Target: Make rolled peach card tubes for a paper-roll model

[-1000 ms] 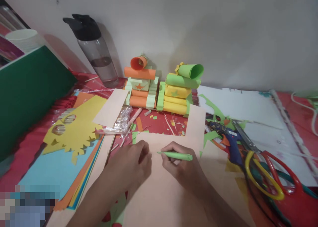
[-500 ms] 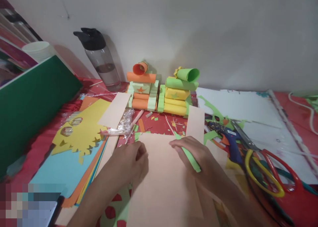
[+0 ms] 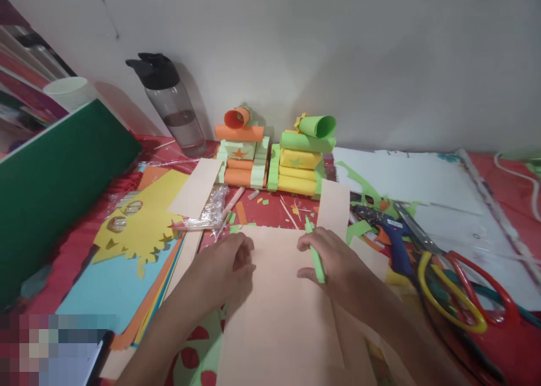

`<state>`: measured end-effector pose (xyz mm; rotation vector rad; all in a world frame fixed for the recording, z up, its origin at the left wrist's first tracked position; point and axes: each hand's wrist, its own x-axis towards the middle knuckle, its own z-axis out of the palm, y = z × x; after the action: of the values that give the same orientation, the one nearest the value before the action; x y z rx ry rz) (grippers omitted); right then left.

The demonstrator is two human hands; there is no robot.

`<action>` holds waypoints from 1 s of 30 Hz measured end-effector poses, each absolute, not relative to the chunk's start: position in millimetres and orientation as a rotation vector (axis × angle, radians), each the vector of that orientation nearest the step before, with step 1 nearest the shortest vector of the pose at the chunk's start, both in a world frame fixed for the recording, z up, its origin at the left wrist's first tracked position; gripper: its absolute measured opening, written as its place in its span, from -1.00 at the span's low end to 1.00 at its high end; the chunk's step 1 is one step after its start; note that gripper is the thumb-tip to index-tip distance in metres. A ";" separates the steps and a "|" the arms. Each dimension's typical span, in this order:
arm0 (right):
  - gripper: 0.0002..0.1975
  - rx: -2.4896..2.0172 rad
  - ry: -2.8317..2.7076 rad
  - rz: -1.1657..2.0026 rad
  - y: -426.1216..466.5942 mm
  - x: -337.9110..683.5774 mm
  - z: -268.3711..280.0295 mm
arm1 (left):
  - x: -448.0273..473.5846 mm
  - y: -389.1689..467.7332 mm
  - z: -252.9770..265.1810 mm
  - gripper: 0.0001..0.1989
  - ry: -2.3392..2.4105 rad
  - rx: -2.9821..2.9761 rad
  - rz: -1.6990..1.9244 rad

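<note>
Shifted rightward, right hand (image 3: 338, 259) grips one green pen (image 3: 316, 261); left hand (image 3: 224, 266) seems half-open, two paper models (image 3: 295, 172) beyond.

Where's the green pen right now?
Head view, just right of centre: the green pen is in the right hand, near the upper right corner of the large peach sheet and a narrow peach strip.
</note>
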<state>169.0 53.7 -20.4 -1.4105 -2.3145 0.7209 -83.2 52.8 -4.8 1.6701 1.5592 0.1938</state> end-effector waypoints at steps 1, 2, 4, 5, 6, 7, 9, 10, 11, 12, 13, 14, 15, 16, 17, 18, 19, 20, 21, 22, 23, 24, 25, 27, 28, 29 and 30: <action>-0.67 -1.422 -2.298 0.741 54.1 168.9 -20.5 | -82.4 53.0 -5.1 -0.92 1.559 1.673 0.213; -0.67 -1.427 -2.287 0.760 54.5 169.0 -20.2 | -82.0 53.2 -5.2 -0.93 1.554 1.673 0.231; -0.68 -1.442 -2.259 0.796 55.7 169.8 -18.0 | -82.5 54.0 -5.4 -0.90 1.520 1.643 0.267; -0.70 -1.464 -2.234 0.815 56.3 170.7 -16.1 | -83.5 54.7 -5.6 -0.87 1.489 1.614 0.288; -0.71 -1.499 -2.199 0.841 56.8 172.0 -13.8 | -84.9 55.6 -6.0 -0.85 1.450 1.579 0.311; -0.74 -1.542 -2.155 0.879 57.3 173.8 -11.4 | -86.5 56.7 -6.7 -0.84 1.410 1.544 0.334; -0.78 -1.609 -2.034 1.014 58.0 178.1 -7.5 | -89.4 58.9 -8.3 -0.80 1.362 1.492 0.371; -0.80 -1.614 -1.952 1.108 58.5 180.4 -6.6 | -90.5 59.9 -9.1 -0.79 1.357 1.475 0.385; -0.80 -1.597 -1.863 1.206 59.0 182.6 -6.7 | -91.3 60.8 -9.9 -0.80 1.362 1.457 0.394; -0.79 -1.565 -1.770 1.291 59.6 184.5 -7.6 | -91.7 61.4 -10.6 -0.81 1.369 1.438 0.405; -0.77 -1.529 -1.684 1.360 60.4 186.2 -9.2 | -91.9 61.9 -11.3 -0.82 1.372 1.416 0.414; -0.75 -1.500 -1.612 1.407 61.2 187.4 -11.3 | -91.9 62.2 -12.1 -0.82 1.368 1.390 0.423; -0.73 -1.481 -1.559 1.437 61.9 188.4 -13.5 | -91.9 62.3 -13.0 -0.80 1.356 1.360 0.429; -0.72 -1.471 -1.525 1.461 62.6 189.2 -15.6 | -92.0 62.5 -14.1 -0.77 1.341 1.333 0.430; -0.72 -1.463 -1.505 1.481 63.1 189.7 -17.3 | -92.2 62.6 -15.4 -0.75 1.330 1.312 0.429; -0.72 -1.456 -1.494 1.493 63.5 190.2 -18.7 | -92.4 62.8 -16.7 -0.74 1.324 1.302 0.427; -0.72 -1.448 -1.492 1.496 63.6 190.6 -19.8 | -92.7 63.0 -18.1 -0.73 1.324 1.299 0.426; -0.72 -1.441 -1.495 1.490 63.6 191.1 -20.6 | -92.9 63.3 -19.2 -0.72 1.328 1.300 0.425; -0.73 -1.436 -1.502 1.480 63.6 191.6 -21.2 | -93.0 63.7 -20.2 -0.72 1.332 1.302 0.424; -0.73 -1.433 -1.511 1.468 63.5 192.1 -21.8 | -93.0 64.0 -20.7 -0.72 1.334 1.304 0.426; -0.73 -1.431 -1.519 1.454 63.3 192.6 -22.3 | -92.8 64.4 -20.9 -0.72 1.331 1.302 0.428; -0.73 -1.431 -1.527 1.443 63.2 193.0 -22.7 | -92.5 64.7 -20.7 -0.74 1.324 1.300 0.431; -0.74 -1.433 -1.532 1.436 63.1 193.2 -23.0 | -92.1 64.9 -20.4 -0.74 1.313 1.300 0.435; -0.74 -1.440 -1.542 1.432 62.8 193.2 -23.3 | -91.4 65.2 -19.6 -0.74 1.293 1.302 0.445; -0.74 -1.442 -1.544 1.434 62.7 193.0 -23.3 | -91.2 65.2 -19.5 -0.73 1.287 1.303 0.448; -0.74 -1.442 -1.545 1.439 62.6 192.5 -23.2 | -91.2 65.1 -19.7 -0.73 1.286 1.300 0.453; -0.75 -1.440 -1.545 1.445 62.5 192.0 -23.1 | -91.4 64.9 -20.2 -0.74 1.284 1.296 0.457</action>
<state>192.0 62.5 -23.1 -1.4397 -1.5454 1.4450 -91.4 64.9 -20.2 1.2961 1.2842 0.4574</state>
